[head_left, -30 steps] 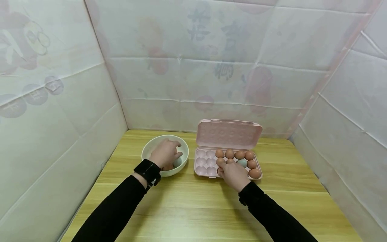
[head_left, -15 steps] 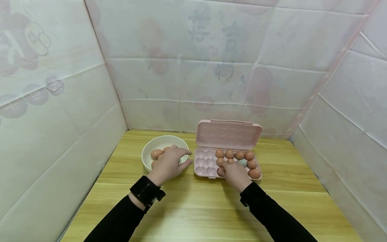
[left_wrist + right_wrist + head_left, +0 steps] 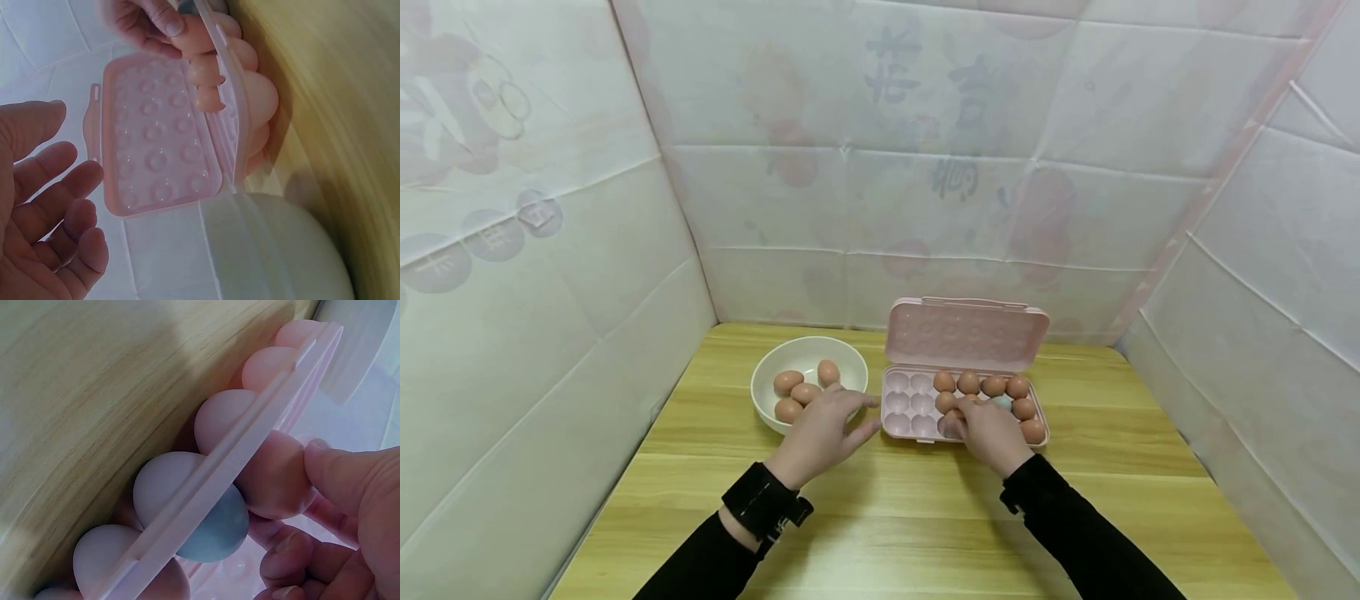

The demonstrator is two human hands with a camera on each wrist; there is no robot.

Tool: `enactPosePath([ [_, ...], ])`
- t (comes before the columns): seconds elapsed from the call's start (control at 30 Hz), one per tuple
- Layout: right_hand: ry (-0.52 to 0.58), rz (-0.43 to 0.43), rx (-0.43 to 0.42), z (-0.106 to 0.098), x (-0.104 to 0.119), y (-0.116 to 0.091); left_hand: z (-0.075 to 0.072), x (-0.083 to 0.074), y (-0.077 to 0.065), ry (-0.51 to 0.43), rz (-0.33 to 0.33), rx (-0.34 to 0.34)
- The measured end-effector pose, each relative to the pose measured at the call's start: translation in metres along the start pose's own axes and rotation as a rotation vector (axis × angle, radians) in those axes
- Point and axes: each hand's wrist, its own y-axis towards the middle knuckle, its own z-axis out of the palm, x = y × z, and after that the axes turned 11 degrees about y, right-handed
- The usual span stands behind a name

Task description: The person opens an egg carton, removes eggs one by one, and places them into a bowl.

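Egg in the right hand: a brown egg (image 3: 953, 419), at the front row of the carton, third column from the left; whether it sits fully down in its cup, one cannot tell.
Right hand (image 3: 996, 435): pinches this egg between thumb and fingers; it covers part of the front and middle rows.
Left hand (image 3: 823, 432): fingers spread apart and loosely bent, holding nothing, over the near right side of the bowl; it hides part of what lies inside.
Blue-green egg (image 3: 215, 531): just beside the held egg in the right wrist view, partly hidden by the carton's rim; in the head view a blue-green one shows in the middle row, and whether it is the same, one cannot tell.
Bowl (image 3: 765, 367): white, round, with four brown eggs (image 3: 806, 393) visible; in the left wrist view only its outer wall is seen, cut off by the lower edge.
Carton (image 3: 921, 404): pink, three rows of cups; the two left columns show bare cups, the back row has four brown eggs at the right.
Lid (image 3: 967, 333): open, standing up behind the cups, near the back wall (image 3: 850, 283).
Room: only a narrow gap separates bowl and carton, and the left fingertips reach above it; a wide stretch of wooden tabletop (image 3: 895, 517) lies between the forearms.
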Motion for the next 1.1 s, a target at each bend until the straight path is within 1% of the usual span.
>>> enactPosePath([
  [0.1,-0.006,0.008,0.003,-0.001,0.000,0.000,0.001,-0.002,-0.003,-0.012,-0.017,0.020],
  [0.17,0.016,0.021,0.005,-0.003,0.001,0.000,0.002,-0.003,-0.004,-0.012,-0.018,0.022],
  [0.27,0.051,0.017,-0.005,-0.006,0.002,-0.002,0.003,-0.004,-0.005,-0.007,-0.019,0.019],
  [0.4,0.117,0.009,-0.005,-0.011,0.005,-0.003,0.003,-0.005,-0.006,0.007,-0.018,0.015],
  [0.47,0.162,0.031,0.012,-0.015,0.007,-0.003,0.004,-0.005,-0.006,0.014,-0.014,0.012],
  [0.53,0.230,0.074,0.038,-0.018,0.009,-0.002,0.004,-0.005,-0.006,0.025,-0.011,0.009],
  [0.6,0.310,0.110,0.060,-0.022,0.012,-0.001,0.004,-0.006,-0.005,0.037,-0.002,0.000],
  [0.7,0.445,0.136,0.080,-0.026,0.014,-0.001,0.004,-0.008,-0.006,0.052,0.015,-0.023],
  [0.8,0.577,0.148,0.101,-0.029,0.017,-0.003,0.004,-0.011,-0.006,0.034,0.034,-0.046],
  [0.93,0.811,0.216,0.165,-0.034,0.022,-0.008,0.007,-0.015,-0.006,-0.013,0.078,-0.099],
  [1.03,1.003,0.287,0.219,-0.038,0.026,-0.011,0.009,-0.018,-0.004,-0.034,0.115,-0.160],
  [1.1,1.126,0.315,0.241,-0.040,0.029,-0.012,0.010,-0.020,-0.003,-0.047,0.129,-0.193],
])
